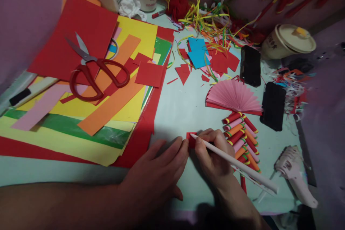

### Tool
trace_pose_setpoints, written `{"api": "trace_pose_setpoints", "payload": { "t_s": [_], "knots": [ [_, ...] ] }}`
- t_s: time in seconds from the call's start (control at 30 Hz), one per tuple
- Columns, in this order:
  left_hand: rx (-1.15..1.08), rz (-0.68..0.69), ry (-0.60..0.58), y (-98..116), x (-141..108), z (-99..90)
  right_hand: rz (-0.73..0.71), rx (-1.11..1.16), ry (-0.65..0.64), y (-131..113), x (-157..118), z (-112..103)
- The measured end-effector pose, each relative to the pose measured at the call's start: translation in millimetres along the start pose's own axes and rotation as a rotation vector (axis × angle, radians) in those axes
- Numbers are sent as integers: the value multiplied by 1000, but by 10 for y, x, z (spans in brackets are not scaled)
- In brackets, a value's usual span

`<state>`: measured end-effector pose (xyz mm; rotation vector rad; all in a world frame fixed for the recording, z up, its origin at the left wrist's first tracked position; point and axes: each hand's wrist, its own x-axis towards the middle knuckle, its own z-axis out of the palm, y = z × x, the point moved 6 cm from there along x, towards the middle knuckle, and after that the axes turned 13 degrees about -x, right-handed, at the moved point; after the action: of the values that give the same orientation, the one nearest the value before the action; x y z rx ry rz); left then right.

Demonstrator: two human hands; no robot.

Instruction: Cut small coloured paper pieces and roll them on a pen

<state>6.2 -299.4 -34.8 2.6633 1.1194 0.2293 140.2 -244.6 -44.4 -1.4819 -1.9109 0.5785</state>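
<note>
In the head view, my right hand (215, 154) grips a long white pen (239, 165) whose tip rests on a small red paper square (192, 140). Stretched flat on the table, my left hand (161, 165) has its fingertips at the left edge of that square. What the tip has marked is too small to tell. Just right of my right hand lies a row of rolled paper tubes (242, 140) in red, pink and orange with yellow and green ends. Above them sits a pleated pink paper fan (234, 97).
Red-handled scissors (88, 63) lie on stacked coloured paper (129, 107) at the left. Paper scraps (199, 57) and curled strips (202, 14) cover the back. Two black phone-shaped objects (250, 65), a lidded tub (277, 43) and a white glue gun (293, 172) stand or lie at the right.
</note>
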Motion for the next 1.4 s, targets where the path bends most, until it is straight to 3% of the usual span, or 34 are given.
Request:
{"api": "trace_pose_setpoints", "payload": {
  "t_s": [1.4],
  "knots": [
    [-11, 8, -38, -1, -3, 12, -21, 3, 5, -24, -2, -10]
  ]
}}
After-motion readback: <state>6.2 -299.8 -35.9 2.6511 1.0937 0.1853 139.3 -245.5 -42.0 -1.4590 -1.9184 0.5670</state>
